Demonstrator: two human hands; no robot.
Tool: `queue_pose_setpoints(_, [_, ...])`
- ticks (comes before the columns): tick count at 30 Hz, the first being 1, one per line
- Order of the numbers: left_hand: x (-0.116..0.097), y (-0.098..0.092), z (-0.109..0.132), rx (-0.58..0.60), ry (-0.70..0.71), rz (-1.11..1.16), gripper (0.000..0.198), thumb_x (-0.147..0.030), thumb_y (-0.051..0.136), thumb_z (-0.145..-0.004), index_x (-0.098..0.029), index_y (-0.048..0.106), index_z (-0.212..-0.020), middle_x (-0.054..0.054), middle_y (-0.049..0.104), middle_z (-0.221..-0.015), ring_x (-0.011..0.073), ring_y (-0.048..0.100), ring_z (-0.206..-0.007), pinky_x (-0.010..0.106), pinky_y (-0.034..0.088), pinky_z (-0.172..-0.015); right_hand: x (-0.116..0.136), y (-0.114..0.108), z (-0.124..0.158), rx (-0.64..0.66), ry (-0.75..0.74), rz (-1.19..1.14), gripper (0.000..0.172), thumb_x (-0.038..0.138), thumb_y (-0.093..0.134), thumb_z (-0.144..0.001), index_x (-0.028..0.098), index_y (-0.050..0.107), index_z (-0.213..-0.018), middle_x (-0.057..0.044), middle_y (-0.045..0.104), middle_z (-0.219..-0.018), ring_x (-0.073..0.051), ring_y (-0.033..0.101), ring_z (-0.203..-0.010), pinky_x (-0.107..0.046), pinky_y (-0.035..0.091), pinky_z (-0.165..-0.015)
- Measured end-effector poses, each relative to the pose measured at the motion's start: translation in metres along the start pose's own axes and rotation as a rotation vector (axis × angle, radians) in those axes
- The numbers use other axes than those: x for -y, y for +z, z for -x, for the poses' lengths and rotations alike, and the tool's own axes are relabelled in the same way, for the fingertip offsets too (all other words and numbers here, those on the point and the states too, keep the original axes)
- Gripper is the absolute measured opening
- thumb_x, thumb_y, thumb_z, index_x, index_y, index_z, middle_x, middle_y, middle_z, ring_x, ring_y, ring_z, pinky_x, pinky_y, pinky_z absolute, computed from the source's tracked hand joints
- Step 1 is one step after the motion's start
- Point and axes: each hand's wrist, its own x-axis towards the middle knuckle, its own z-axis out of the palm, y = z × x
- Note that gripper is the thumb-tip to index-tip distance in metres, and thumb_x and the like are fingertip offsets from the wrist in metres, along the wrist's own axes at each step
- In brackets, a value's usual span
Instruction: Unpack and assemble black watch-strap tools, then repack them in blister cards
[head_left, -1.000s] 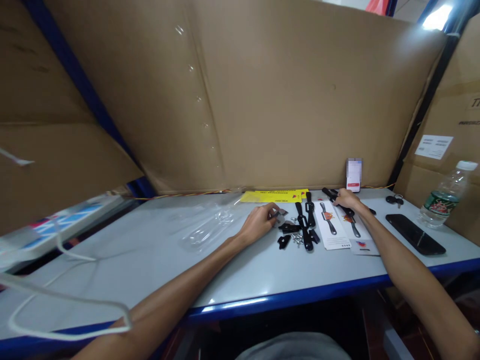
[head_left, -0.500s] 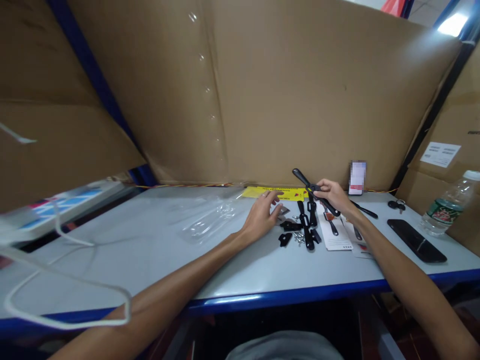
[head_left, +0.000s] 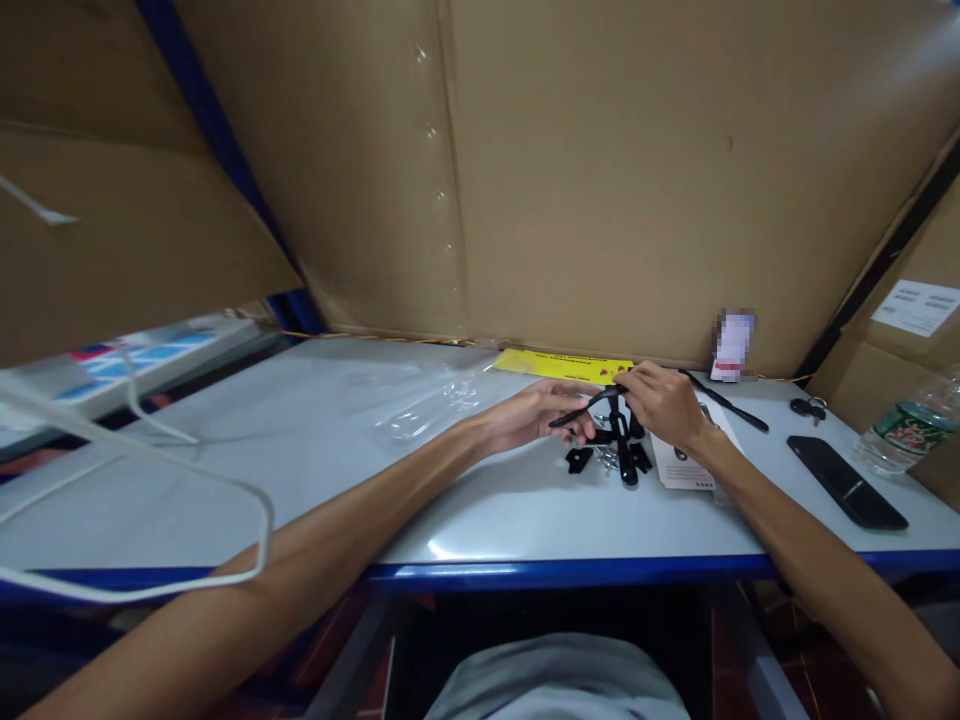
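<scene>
Both of my hands are at a black two-handled spokeshave body [head_left: 600,397] just above the parts pile. My right hand [head_left: 664,405] grips its right end, with the fingertips pinched on top. At its left handle, my left hand [head_left: 551,408] has its fingers curled around or against the bar; the exact contact is partly hidden. Under it on the table lie another black spokeshave body [head_left: 624,450], several small black plates [head_left: 578,460] and a heap of silver screws [head_left: 606,460]. A printed card [head_left: 686,472] lies partly under my right hand.
Behind the hands lie a yellow printed sheet [head_left: 555,365] and clear plastic packaging [head_left: 427,405]. To the right are a black bar [head_left: 731,402], a propped-up phone [head_left: 733,345], keys [head_left: 808,408], a dark phone [head_left: 847,482] and a water bottle [head_left: 907,430]. A white cable [head_left: 255,500] loops at left.
My right hand has brought the spokeshave body left and lower, turning it flatter. My left hand has moved from above the parts to its left handle. The view has shifted slightly.
</scene>
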Motion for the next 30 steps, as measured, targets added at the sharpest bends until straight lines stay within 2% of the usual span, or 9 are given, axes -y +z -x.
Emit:
queue_pose_setpoints(3, [0.001, 0.008, 0.002, 0.03, -0.037, -0.023, 0.037, -0.028, 0.067, -0.086, -0.008, 0.057, -0.115, 0.011, 0.071, -0.078, 0.0166, 0.067, -0.065, 0.025, 0.045, -0.056, 0.009, 0.001, 0.0, -0.086, -0.126, 0.085, 0.025, 0.009, 0.046, -0.095, 0.018, 0.069, -0.096, -0.006, 0.074, -0.09, -0.018, 0.063, -0.091, -0.03, 0.046, -0.074])
queue_pose_setpoints(5, [0.002, 0.011, 0.001, 0.034, -0.049, -0.043, 0.034, -0.028, 0.068, -0.085, -0.01, 0.055, -0.111, 0.009, 0.07, -0.077, 0.0157, 0.065, -0.059, 0.024, 0.043, -0.051, 0.016, 0.002, -0.001, -0.114, -0.158, 0.092, 0.025, 0.008, 0.046, -0.094, 0.018, 0.068, -0.101, -0.005, 0.074, -0.094, -0.019, 0.062, -0.096, -0.031, 0.048, -0.079])
queue_pose_setpoints(7, [0.003, 0.012, 0.0, 0.006, -0.005, -0.059, 0.03, -0.026, 0.068, -0.084, -0.013, 0.053, -0.107, 0.005, 0.068, -0.074, 0.0118, 0.06, -0.05, 0.022, 0.039, -0.045, 0.021, 0.003, -0.003, -0.107, -0.095, 0.08, 0.03, 0.007, 0.047, -0.092, 0.018, 0.065, -0.113, -0.007, 0.072, -0.102, -0.022, 0.059, -0.106, -0.035, 0.048, -0.086])
queue_pose_setpoints(10, [0.005, 0.011, -0.002, -0.088, 0.092, -0.057, 0.024, -0.021, 0.067, -0.083, -0.017, 0.052, -0.101, -0.003, 0.06, -0.066, 0.0054, 0.048, -0.039, 0.018, 0.03, -0.038, 0.022, 0.003, -0.006, -0.089, 0.083, 0.028, 0.044, 0.011, 0.05, -0.089, 0.017, 0.053, -0.133, -0.013, 0.063, -0.124, -0.029, 0.049, -0.123, -0.047, 0.043, -0.101])
queue_pose_setpoints(13, [0.008, 0.01, -0.003, -0.185, 0.109, -0.033, 0.019, -0.025, 0.066, -0.086, -0.019, 0.05, -0.095, -0.006, 0.053, -0.059, 0.0027, 0.036, -0.034, 0.017, 0.018, -0.034, 0.015, 0.003, -0.007, -0.103, 0.185, -0.03, 0.051, 0.016, 0.051, -0.09, 0.018, 0.046, -0.14, -0.016, 0.055, -0.132, -0.033, 0.044, -0.127, -0.053, 0.039, -0.104])
queue_pose_setpoints(17, [0.01, 0.009, -0.005, -0.276, 0.121, -0.027, 0.023, -0.039, 0.052, -0.094, -0.018, 0.051, -0.086, -0.002, 0.055, -0.056, 0.0029, 0.031, -0.03, 0.018, 0.014, -0.032, 0.009, 0.004, -0.005, -0.127, 0.234, -0.091, 0.042, 0.016, 0.049, -0.091, 0.02, 0.052, -0.133, -0.014, 0.058, -0.123, -0.032, 0.049, -0.119, -0.051, 0.043, -0.098])
queue_pose_setpoints(23, [0.011, 0.008, -0.006, -0.267, 0.063, 0.015, 0.035, -0.04, 0.042, -0.097, -0.011, 0.06, -0.088, 0.0, 0.055, -0.051, 0.0042, 0.03, -0.028, 0.019, 0.015, -0.03, 0.018, 0.003, -0.007, -0.119, 0.222, -0.14, 0.018, 0.024, 0.049, -0.097, 0.02, 0.066, -0.1, -0.01, 0.064, -0.099, -0.026, 0.055, -0.1, -0.043, 0.046, -0.087])
queue_pose_setpoints(26, [0.013, 0.009, -0.006, -0.24, 0.085, -0.026, 0.037, -0.042, 0.043, -0.097, -0.011, 0.06, -0.087, -0.002, 0.051, -0.045, 0.0044, 0.027, -0.027, 0.019, 0.015, -0.029, 0.024, 0.004, -0.007, -0.087, 0.182, -0.185, 0.028, 0.027, 0.046, -0.099, 0.02, 0.066, -0.081, -0.008, 0.066, -0.081, -0.022, 0.056, -0.084, -0.036, 0.045, -0.078])
queue_pose_setpoints(30, [0.017, 0.012, -0.007, -0.201, 0.136, -0.066, 0.036, -0.048, 0.049, -0.094, -0.015, 0.056, -0.082, -0.003, 0.051, -0.046, 0.0046, 0.027, -0.028, 0.017, 0.019, -0.029, 0.029, 0.007, -0.006, -0.074, 0.167, -0.274, 0.034, 0.03, 0.045, -0.1, 0.02, 0.063, -0.073, -0.007, 0.065, -0.074, -0.021, 0.056, -0.078, -0.033, 0.043, -0.073])
